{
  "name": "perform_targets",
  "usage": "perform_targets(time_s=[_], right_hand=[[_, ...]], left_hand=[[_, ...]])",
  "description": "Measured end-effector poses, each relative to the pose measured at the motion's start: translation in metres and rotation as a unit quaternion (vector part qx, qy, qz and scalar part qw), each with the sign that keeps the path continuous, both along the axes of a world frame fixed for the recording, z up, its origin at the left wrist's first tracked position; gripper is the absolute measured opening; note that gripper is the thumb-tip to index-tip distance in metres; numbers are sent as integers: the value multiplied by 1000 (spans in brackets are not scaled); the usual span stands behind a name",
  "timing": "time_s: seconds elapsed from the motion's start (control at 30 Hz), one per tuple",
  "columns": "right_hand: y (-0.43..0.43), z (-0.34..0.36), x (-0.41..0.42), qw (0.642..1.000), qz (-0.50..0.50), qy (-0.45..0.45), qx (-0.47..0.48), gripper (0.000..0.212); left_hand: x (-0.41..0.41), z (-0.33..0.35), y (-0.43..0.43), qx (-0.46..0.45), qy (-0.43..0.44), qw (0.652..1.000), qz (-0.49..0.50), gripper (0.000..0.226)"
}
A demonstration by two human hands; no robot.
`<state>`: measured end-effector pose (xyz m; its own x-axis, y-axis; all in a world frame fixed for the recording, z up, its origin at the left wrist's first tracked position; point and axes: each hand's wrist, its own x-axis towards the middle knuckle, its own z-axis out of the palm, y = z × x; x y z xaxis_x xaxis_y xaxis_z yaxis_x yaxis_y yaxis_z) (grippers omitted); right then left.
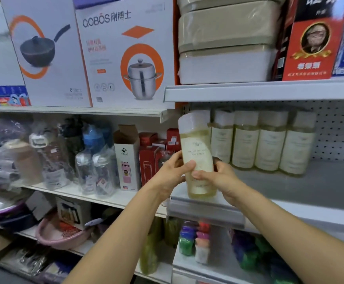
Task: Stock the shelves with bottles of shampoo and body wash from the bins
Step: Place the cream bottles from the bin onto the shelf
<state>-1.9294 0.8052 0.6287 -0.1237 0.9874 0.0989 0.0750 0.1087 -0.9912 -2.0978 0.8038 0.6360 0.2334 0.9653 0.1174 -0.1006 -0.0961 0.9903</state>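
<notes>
A tall pale yellow bottle (197, 148) with a white wrapped cap and a cream label stands at the front left edge of the grey shelf (314, 189), tilted slightly left. My left hand (172, 173) grips its left side with the thumb across the label. My right hand (218, 179) grips its right side lower down. Behind it, several matching bottles (269, 144) stand in a row along the back of the same shelf.
An upper shelf edge (259, 92) hangs just above the bottle caps. Left of the bottle are red boxes (150, 156), a white carton (127, 158) and wrapped drink bottles (97, 167). Cookware boxes (126, 54) sit above. Colourful packs (195, 240) fill the shelf below.
</notes>
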Motion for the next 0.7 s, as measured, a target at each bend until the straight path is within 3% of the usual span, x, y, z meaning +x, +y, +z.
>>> perform_targets(time_s=[0.17,0.3,0.7], right_hand=[[36,-13,2,1000,-11,-10,25,96],[59,-14,0,998,-21,-32,47,83],[108,-20,-9,997,17,-34,68,82]], left_hand=[[10,-10,34,7,10,1000,20,72],[15,-13,52,-8,4,999,40,67],[22,-21,93,-30,-22,996,85,55]])
